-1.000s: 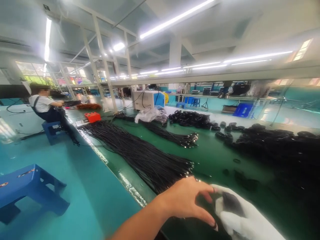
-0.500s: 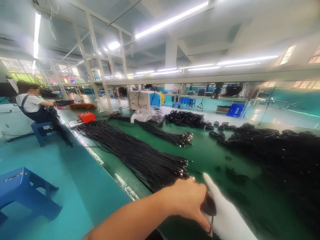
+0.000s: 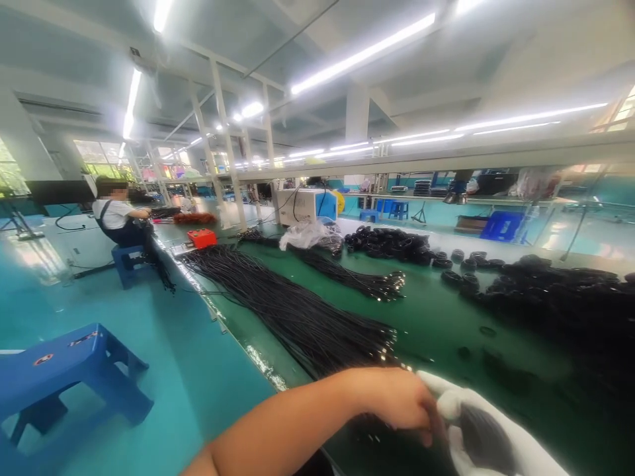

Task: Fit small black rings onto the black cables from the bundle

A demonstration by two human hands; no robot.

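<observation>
Since the earlier frame, my left hand (image 3: 397, 403) has slid right and now lies curled over the dark coil (image 3: 479, 439), while my view has swung slightly left. My gloved right hand (image 3: 489, 430) cups that coil from below; both hands meet on it, gripping it together. I see the coil just in front of the long black cable bundle (image 3: 297, 311) on the green table (image 3: 431, 317). Beyond the bundle sit a red box (image 3: 202, 237) and a seated person (image 3: 119, 221). Left of the bundle stands a blue stool (image 3: 69, 377).
</observation>
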